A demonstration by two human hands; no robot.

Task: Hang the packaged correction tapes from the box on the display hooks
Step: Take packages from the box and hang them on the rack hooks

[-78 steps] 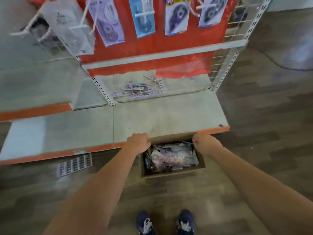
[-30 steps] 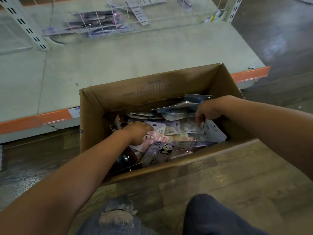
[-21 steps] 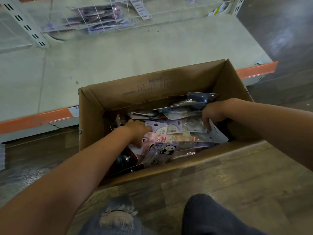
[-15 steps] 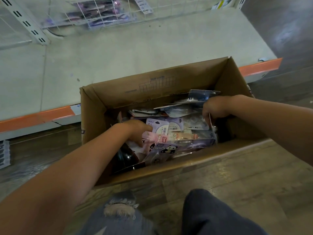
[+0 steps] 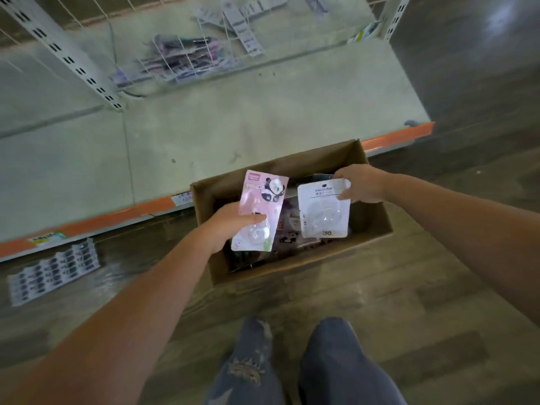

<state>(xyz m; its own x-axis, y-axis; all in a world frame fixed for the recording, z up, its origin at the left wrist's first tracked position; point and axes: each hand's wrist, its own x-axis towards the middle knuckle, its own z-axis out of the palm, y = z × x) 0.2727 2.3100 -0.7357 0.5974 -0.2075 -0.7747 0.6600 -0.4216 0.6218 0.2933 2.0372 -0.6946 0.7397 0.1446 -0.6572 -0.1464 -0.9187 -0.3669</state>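
Over the open box, both hands are loaded! Left hand [image 5: 226,226] grips the pink pack [image 5: 260,210] near its lower half, thumb laid across the front, fingers curled behind: a tall pink card with a panda printed at the top right, a small red label at the top left, and a clear blister bulging near the bottom. Right hand [image 5: 361,185] pinches the white pack [image 5: 324,210] by its top right corner, thumb on the face: white card, dark print along the top, a round clear blister in the middle, and "36" at the bottom edge. The two packs hang side by side, apart, just above the cardboard box [image 5: 377,223], pink on the left, white on the right. More packages [image 5: 287,229] lie jumbled down inside it, too dim to sort. That box sits on the wood-look floor [image 5: 409,287], its far wall against the orange-edged shelf [image 5: 204,127]. Farther back, a wire grid [image 5: 187,54] fronts more blurred packs. Near left on the floor lies a sheet of labels [image 5: 52,270].
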